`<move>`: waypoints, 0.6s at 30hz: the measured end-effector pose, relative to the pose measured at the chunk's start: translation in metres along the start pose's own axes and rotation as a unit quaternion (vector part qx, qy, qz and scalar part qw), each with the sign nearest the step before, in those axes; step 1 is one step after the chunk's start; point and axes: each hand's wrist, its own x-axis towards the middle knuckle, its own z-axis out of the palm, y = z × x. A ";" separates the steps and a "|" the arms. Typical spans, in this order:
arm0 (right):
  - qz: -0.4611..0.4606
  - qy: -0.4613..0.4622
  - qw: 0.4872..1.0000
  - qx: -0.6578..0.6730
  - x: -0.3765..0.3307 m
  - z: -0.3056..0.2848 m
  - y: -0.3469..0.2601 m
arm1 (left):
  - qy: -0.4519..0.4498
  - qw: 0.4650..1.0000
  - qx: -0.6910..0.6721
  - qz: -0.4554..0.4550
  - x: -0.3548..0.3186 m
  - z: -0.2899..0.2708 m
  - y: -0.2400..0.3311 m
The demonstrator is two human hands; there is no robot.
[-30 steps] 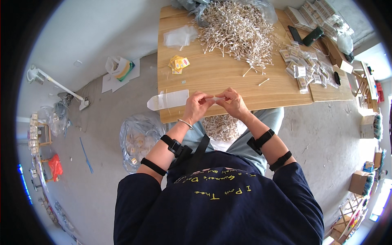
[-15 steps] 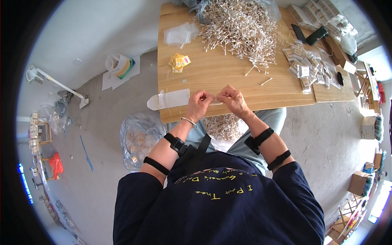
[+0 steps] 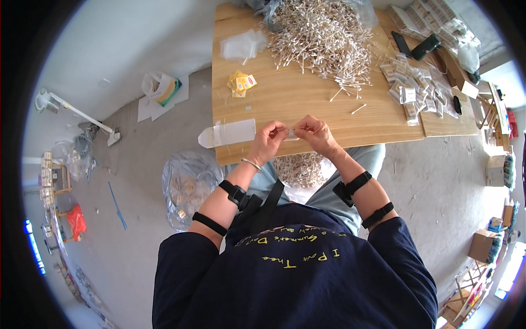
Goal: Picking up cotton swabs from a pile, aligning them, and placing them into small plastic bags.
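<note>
**Small clear packet pinched between both hands at the near table edge**

Nearest the person, a heap of pale thin sticks (image 3: 300, 169) lies in the lap, just below the table's near edge. Above it the left hand (image 3: 268, 141) and right hand (image 3: 313, 133) meet over the wooden table (image 3: 307, 104), fingertips pressed together on a small clear packet (image 3: 290, 133). Its long axis runs left to right, one end pinched in each hand, so neither hand is nearer than the other.

Just left of the left hand, a flat clear bag (image 3: 227, 133) overhangs the near left corner. Farther back on the left lie a few small yellow sachets (image 3: 241, 83), and beyond them another clear bag (image 3: 244, 45). At the far middle spreads a big pile of sticks (image 3: 320, 35). To the right sits a cluster of filled small packets (image 3: 413, 90). On the floor at left a clear sack (image 3: 189, 183) holds more packets.
</note>
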 end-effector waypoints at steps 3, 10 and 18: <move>-0.071 0.009 0.992 -0.103 -0.003 0.007 -0.016 | 0.027 0.975 0.167 0.142 -0.006 -0.004 0.006; -0.277 0.039 0.893 -0.352 -0.011 0.002 -0.027 | 0.022 0.819 0.436 0.372 -0.007 -0.008 0.019; -0.370 0.031 0.825 -0.425 -0.013 0.000 -0.022 | 0.032 0.763 0.486 0.424 -0.012 -0.005 0.020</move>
